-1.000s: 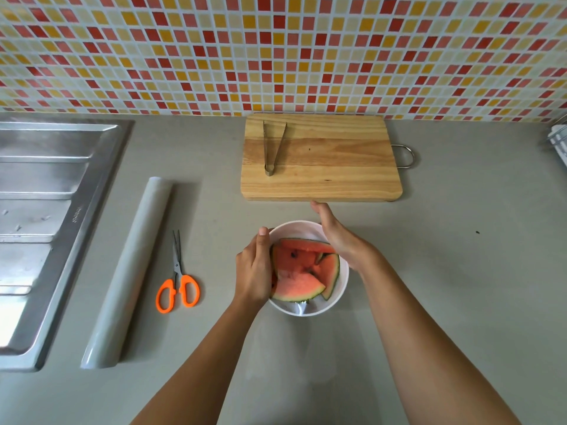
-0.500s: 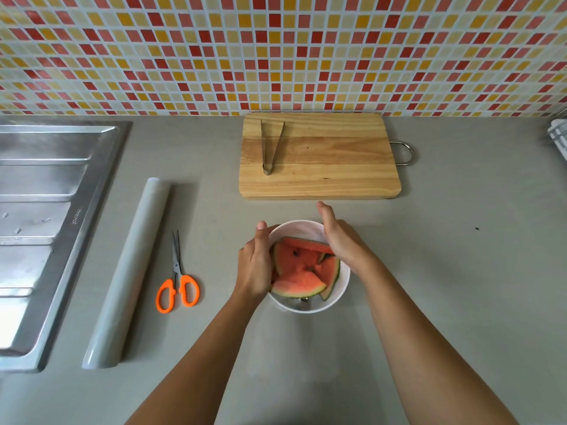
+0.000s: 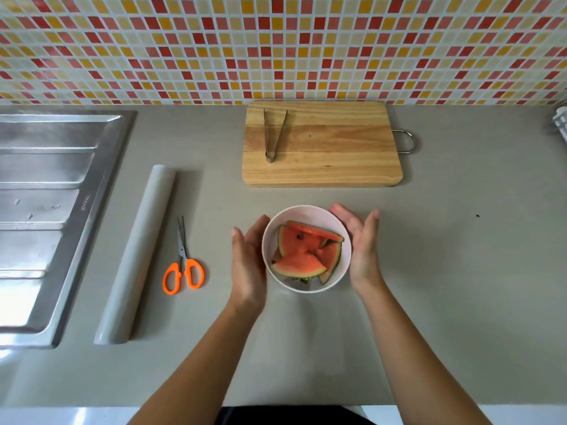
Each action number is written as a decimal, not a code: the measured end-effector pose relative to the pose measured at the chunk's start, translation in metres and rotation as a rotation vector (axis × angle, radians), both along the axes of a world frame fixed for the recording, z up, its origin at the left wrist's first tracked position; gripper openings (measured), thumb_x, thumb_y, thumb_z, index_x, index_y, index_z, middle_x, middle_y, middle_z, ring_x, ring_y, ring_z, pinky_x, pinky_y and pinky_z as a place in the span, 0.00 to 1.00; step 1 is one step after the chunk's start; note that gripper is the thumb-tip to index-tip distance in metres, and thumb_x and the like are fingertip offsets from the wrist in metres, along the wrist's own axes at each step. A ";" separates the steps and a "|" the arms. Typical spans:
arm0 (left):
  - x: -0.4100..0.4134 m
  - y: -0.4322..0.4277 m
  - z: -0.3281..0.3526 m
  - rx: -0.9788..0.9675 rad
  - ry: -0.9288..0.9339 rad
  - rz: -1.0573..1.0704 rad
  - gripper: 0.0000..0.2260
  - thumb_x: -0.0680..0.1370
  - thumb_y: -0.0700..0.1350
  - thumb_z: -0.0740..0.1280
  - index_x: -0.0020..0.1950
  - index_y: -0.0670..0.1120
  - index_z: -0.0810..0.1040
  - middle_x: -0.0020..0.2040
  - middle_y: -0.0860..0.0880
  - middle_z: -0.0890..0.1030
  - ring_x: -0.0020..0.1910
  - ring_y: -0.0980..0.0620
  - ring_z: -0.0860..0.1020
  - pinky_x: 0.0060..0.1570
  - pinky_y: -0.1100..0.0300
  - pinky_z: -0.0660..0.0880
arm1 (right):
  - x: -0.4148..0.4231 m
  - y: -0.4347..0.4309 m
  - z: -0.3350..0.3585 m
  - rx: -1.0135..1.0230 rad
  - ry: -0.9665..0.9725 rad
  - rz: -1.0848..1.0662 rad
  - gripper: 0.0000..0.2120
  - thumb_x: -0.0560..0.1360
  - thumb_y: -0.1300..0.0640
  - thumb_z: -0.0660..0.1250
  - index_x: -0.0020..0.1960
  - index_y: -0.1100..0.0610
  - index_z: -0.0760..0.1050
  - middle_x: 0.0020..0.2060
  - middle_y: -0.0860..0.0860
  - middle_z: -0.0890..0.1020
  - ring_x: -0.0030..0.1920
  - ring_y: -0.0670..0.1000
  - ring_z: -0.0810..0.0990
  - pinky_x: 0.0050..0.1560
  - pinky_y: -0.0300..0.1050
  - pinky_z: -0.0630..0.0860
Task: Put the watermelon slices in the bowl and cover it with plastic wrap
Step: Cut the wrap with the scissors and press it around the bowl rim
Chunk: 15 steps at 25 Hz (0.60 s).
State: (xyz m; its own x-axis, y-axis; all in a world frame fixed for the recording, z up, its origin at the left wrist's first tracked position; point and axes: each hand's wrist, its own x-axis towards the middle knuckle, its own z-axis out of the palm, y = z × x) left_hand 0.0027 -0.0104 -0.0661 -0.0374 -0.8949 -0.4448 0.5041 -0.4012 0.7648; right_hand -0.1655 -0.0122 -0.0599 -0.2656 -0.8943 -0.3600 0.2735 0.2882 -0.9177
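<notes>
Both hands are spread flat, palms inward, flanking the white bowl [image 3: 306, 250] at frame centre: left hand [image 3: 248, 259] seemingly touching its wall, right hand [image 3: 362, 246] just beside. Watermelon slices [image 3: 306, 253] lie inside. Grey bench [image 3: 460, 271] lies bare toward the right; scissors [image 3: 183, 262] lie left.

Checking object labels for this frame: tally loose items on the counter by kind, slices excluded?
Bowl: 1
Cutting board: 1
Tongs: 1
Scissors: 1
Plastic wrap roll: 1
Total: 5
Partly visible white object at the right edge not counted.
</notes>
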 end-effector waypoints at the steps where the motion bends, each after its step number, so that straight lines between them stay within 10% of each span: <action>1: -0.009 0.004 -0.001 -0.011 -0.028 0.018 0.26 0.80 0.62 0.44 0.65 0.51 0.73 0.64 0.48 0.78 0.61 0.53 0.77 0.60 0.57 0.72 | 0.008 0.003 -0.002 -0.008 -0.023 -0.013 0.34 0.71 0.32 0.41 0.58 0.48 0.75 0.57 0.50 0.80 0.59 0.47 0.77 0.61 0.43 0.71; 9: -0.020 0.003 0.007 0.083 -0.014 0.221 0.26 0.82 0.57 0.43 0.70 0.45 0.69 0.69 0.44 0.73 0.66 0.47 0.72 0.68 0.52 0.66 | 0.013 0.005 -0.003 -0.033 -0.067 -0.089 0.31 0.77 0.37 0.41 0.64 0.54 0.72 0.60 0.56 0.78 0.61 0.53 0.76 0.68 0.56 0.67; 15: -0.031 0.070 0.010 0.008 -0.187 0.168 0.25 0.80 0.60 0.45 0.67 0.51 0.72 0.66 0.54 0.76 0.68 0.60 0.69 0.67 0.62 0.59 | -0.004 0.015 0.000 -0.095 0.069 0.156 0.44 0.62 0.21 0.48 0.67 0.49 0.67 0.66 0.52 0.73 0.66 0.48 0.71 0.69 0.47 0.64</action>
State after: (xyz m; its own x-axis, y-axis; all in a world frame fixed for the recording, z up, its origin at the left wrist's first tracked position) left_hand -0.0285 0.0592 -0.0558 0.1951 -0.8780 -0.4371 0.4146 -0.3300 0.8481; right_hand -0.1695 0.0024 -0.0596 -0.1424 -0.9558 -0.2574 0.1679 0.2329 -0.9579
